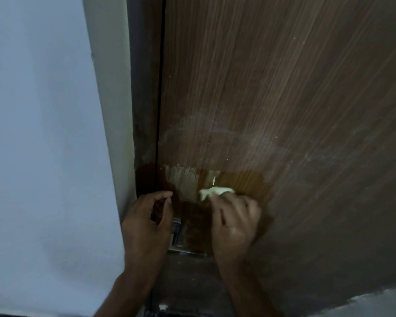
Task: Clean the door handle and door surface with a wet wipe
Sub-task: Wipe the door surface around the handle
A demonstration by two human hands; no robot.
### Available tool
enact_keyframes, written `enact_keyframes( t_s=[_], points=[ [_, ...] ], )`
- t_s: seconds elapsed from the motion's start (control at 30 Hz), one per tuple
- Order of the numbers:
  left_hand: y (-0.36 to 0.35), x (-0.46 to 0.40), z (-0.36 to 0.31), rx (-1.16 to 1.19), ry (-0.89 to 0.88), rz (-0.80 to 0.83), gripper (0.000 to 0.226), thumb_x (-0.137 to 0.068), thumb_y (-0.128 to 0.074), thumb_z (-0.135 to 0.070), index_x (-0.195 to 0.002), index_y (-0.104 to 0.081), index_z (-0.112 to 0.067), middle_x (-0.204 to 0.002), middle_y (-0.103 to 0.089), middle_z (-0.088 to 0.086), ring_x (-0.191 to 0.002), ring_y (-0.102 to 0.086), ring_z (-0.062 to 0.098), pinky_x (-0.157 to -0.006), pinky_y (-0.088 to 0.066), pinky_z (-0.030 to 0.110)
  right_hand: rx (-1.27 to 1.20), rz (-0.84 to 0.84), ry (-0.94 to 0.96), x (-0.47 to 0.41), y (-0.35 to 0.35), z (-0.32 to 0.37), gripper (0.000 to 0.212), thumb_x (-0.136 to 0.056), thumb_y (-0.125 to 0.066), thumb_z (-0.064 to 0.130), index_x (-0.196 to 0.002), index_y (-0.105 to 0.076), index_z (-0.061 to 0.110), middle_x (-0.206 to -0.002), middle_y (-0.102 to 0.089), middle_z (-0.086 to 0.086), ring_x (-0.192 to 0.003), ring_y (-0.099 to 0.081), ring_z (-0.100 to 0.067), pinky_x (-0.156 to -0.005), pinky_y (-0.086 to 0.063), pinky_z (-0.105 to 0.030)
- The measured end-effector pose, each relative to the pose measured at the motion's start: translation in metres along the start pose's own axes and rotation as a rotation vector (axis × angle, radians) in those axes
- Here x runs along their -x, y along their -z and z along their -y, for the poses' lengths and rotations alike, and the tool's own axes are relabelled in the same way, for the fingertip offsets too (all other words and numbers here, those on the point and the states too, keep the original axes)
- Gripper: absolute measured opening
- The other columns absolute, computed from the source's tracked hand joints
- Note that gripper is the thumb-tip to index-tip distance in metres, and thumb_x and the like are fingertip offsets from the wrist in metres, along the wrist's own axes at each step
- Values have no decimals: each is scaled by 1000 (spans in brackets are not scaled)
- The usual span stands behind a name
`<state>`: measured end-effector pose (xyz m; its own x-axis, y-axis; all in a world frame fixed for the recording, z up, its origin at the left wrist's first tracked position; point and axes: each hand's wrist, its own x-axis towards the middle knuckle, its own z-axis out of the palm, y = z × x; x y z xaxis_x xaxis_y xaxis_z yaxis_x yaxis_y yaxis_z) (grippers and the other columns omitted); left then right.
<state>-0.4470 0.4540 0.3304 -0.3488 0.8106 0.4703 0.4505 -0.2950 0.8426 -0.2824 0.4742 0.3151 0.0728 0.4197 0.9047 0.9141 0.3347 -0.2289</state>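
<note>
The right hand (pixel 234 221) presses a crumpled white wipe (pixel 216 191) against the brown door (pixel 284 99), near its left edge. The left hand (pixel 146 221), fingers curled, covers the metal handle (pixel 176 227) just below.

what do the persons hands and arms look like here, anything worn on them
Both arms are bare from the bottom edge of the head view up to the hands: no sleeves, gloves, watch or bracelets show. The left hand and right hand carry no rings that I can make out, though the dim light and blur hide fine detail. The nails look short and unpainted.
</note>
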Motion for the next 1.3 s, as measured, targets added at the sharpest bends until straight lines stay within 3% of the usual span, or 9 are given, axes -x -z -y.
enact_keyframes(
  t_s=[0.13,0.37,0.43,0.53,0.6,0.8,1.0,1.17,1.3],
  points=[
    [0,1,-2,-2,4,-14,19,-89,-67,-23,-105,-72,-31,-101,-70,-18,-95,-64,-4,-82,-48,6,78,294,257,26,-5,-5,20,-92,-57,18,-105,-71,21,-115,-63,6,-102,-54,-19,-78,-45,-41],
    [5,2,-3,31,25,-7,20,-89,-69,-17,-106,-73,-28,-102,-66,-26,-101,-60,-12,-83,-42,-3,38,-182,45,-39,12,-12,14,-94,-69,19,-106,-74,26,-108,-67,13,-98,-53,-16,-89,-36,-33],
    [6,2,-3,27,33,-13,20,-89,-69,-17,-105,-74,-28,-102,-68,-22,-102,-60,-11,-84,-42,-3,74,-51,171,-25,12,-17,14,-95,-64,14,-104,-74,21,-109,-68,8,-96,-53,-20,-83,-37,-37],
    [5,2,-2,25,23,-29,19,-88,-71,-14,-104,-75,-25,-101,-71,-14,-99,-62,-8,-85,-43,-2,163,375,447,17,12,-29,24,-91,-51,18,-102,-72,19,-107,-71,1,-101,-49,-22,-81,-34,-38],
    [4,2,-1,23,10,-31,20,-88,-72,-11,-104,-75,-23,-101,-72,-12,-98,-61,-10,-86,-43,-1,192,450,449,25,12,-34,28,-91,-48,23,-100,-74,21,-107,-72,2,-103,-49,-21,-82,-33,-38],
    [0,2,2,36,-41,13,19,-91,-67,-20,-107,-72,-29,-103,-70,-15,-96,-65,-3,-83,-54,15,81,8,154,-17,7,-19,15,-98,-63,24,-111,-71,28,-112,-66,13,-100,-54,-15,-86,-33,-36],
    [-6,-1,0,54,-69,48,22,-91,-65,-26,-111,-68,-33,-106,-68,-19,-98,-64,-4,-83,-54,13,142,253,443,-21,9,-8,25,-99,-52,20,-115,-71,19,-118,-67,4,-104,-52,-20,-83,-34,-39],
    [-2,-1,3,67,-48,22,23,-95,-63,-25,-114,-66,-37,-107,-65,-23,-98,-63,-6,-80,-51,9,34,-155,208,-66,10,-1,18,-94,-69,18,-111,-74,23,-110,-65,9,-94,-55,-17,-83,-37,-34],
    [-4,3,4,101,27,-17,24,-95,-59,-31,-116,-62,-41,-109,-66,-23,-102,-64,-2,-84,-56,23,149,276,522,-26,3,2,24,-94,-57,16,-115,-69,16,-119,-65,1,-103,-54,-22,-82,-34,-39]
  ],
)
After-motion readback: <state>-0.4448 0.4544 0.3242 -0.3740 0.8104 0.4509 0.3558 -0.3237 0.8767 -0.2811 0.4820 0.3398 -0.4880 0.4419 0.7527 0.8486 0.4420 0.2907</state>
